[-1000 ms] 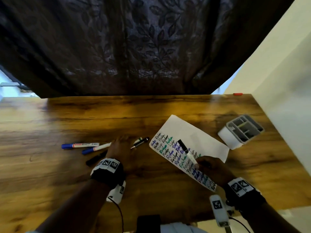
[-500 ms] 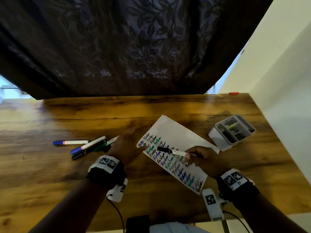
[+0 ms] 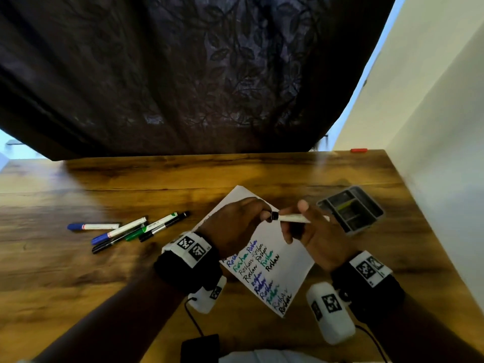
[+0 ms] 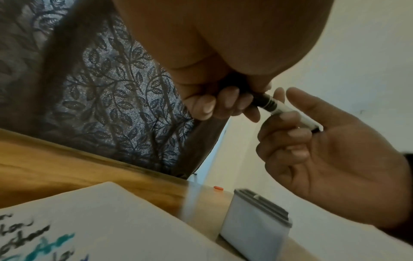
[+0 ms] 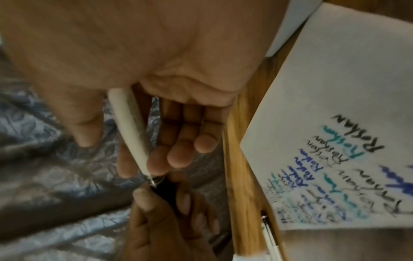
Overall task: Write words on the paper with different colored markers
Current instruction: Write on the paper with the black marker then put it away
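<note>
Both hands hover over the white paper, which lies on the wooden table and bears rows of words in black, blue and green. My right hand holds the white barrel of a marker level, its index finger raised. My left hand pinches the marker's black cap end. In the left wrist view the left fingertips curl round the black cap beside the barrel. The right wrist view shows the barrel running down to the cap. The marker's tip is hidden.
Several loose markers, blue, green and black, lie on the table left of the paper. A grey compartmented organizer stands to the right, near the wall. A small red object sits at the far right corner. A dark leaf-patterned curtain hangs behind.
My right hand lifted the marker off the paper and turned it level. My left hand left the loose markers, crossed right and took hold of the black cap end.
</note>
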Demonstrator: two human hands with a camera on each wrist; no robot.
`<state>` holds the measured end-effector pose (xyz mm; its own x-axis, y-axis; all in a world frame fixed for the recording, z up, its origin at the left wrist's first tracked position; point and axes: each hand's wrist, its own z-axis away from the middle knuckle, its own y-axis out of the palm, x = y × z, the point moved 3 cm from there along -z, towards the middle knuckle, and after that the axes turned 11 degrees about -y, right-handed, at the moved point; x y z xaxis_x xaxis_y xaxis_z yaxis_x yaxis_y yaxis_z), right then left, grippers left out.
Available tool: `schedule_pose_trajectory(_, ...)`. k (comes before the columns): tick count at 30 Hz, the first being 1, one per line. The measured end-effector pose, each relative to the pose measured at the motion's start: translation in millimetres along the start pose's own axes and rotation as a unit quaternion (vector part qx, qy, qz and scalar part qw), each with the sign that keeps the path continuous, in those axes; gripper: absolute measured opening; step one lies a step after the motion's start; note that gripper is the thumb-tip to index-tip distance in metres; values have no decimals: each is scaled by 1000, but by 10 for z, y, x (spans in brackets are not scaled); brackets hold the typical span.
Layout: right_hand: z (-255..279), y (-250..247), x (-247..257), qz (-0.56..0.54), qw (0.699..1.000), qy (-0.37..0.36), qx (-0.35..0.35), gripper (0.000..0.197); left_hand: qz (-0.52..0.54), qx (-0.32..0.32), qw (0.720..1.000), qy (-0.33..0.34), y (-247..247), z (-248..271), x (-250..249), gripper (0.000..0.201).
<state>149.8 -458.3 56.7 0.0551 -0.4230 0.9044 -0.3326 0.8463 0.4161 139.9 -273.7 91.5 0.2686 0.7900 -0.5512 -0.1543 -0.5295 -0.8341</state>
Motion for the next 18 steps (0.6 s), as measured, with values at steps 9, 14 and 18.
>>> schedule_pose_trajectory(9, -198, 47, 277, 25, 998, -50, 21, 46, 6, -45, 997, 64, 20, -141, -213, 28)
schedule_pose_trajectory(14, -217, 17, 330, 92, 991, -43, 85, 54, -45, -44, 997, 48, -14, -118, -135, 21)
schedule_pose_trajectory(18, -188, 94, 339, 182, 966, -67, 173, 65, -36, 27, 999, 24, -94, -49, -139, 10)
